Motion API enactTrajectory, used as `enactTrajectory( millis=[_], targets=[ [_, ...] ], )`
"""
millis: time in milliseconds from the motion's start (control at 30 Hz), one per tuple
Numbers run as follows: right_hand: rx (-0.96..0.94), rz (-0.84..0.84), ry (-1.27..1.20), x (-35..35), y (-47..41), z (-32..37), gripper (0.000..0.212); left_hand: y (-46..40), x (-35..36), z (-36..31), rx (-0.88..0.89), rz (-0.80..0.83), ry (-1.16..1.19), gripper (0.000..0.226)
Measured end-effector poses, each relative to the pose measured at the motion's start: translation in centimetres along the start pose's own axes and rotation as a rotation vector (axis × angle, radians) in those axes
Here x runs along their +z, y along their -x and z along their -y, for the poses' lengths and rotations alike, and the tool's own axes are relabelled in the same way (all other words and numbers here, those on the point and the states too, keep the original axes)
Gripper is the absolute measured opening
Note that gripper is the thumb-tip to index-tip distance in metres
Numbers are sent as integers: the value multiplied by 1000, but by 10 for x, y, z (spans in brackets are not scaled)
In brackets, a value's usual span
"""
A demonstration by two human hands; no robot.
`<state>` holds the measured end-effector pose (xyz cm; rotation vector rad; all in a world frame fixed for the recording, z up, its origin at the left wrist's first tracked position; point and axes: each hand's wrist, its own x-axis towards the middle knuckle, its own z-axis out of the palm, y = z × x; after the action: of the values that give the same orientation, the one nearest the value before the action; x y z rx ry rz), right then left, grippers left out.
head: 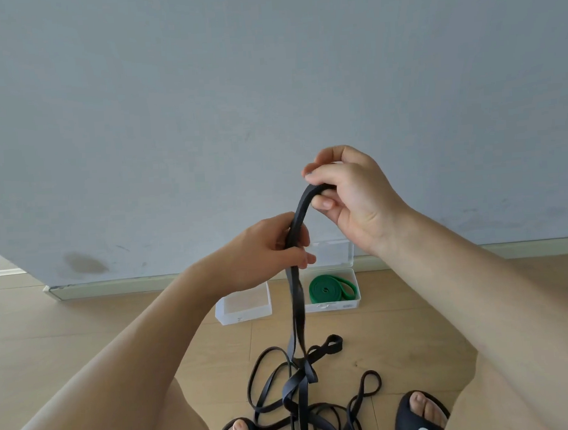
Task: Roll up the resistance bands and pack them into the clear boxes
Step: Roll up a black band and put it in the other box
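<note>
Black band (299, 317): top loop pinched in right hand (351, 190), gripped lower by left hand (271, 248); tail hangs into tangle (307, 399) on floor (100, 325) between slippers (421, 415). Green band (330, 288): coiled inside open right box (334, 306). Left box (243, 305): beside it, near wall edge.

Black band (298, 317) hanging unrolled; green band (330, 289) coiled in clear box (334, 306).

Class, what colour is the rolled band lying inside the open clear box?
Green: the rolled band in the clear box, seen in the head view.
</note>
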<state>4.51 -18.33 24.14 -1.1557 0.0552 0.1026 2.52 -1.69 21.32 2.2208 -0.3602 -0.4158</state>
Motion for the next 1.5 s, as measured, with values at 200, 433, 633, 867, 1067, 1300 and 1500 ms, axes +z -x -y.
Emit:
enactTrajectory(
  millis=[200, 433, 633, 867, 1067, 1300, 1500],
  targets=[
    [33, -55, -179, -10, -8, 7, 25, 2, -2, 5, -13, -69, -100, 20],
    [55, -70, -181, -14, -7, 9, 24, 11, -6, -4, -14, -52, -67, 34],
    [60, -66, -207, -13, -8, 9, 26, 9, -2, 4, -89, -2, -92, 28],
    [60, -98, -264, -21, -8, 14, 31, 9, 9, 9, -97, -16, -201, 26],
    [51, -145, -196, -35, -13, 15, 30, 11, -1, 13, -14, -49, -197, 7],
    [319, 135, 1004, -75, -25, -8, 15, 14, -3, 15, 47, -84, -202, 20],
    [-56, 131, 1285, -44, -11, -15, 39, 10, 2, 12, 54, -22, -242, 18]
  ],
)
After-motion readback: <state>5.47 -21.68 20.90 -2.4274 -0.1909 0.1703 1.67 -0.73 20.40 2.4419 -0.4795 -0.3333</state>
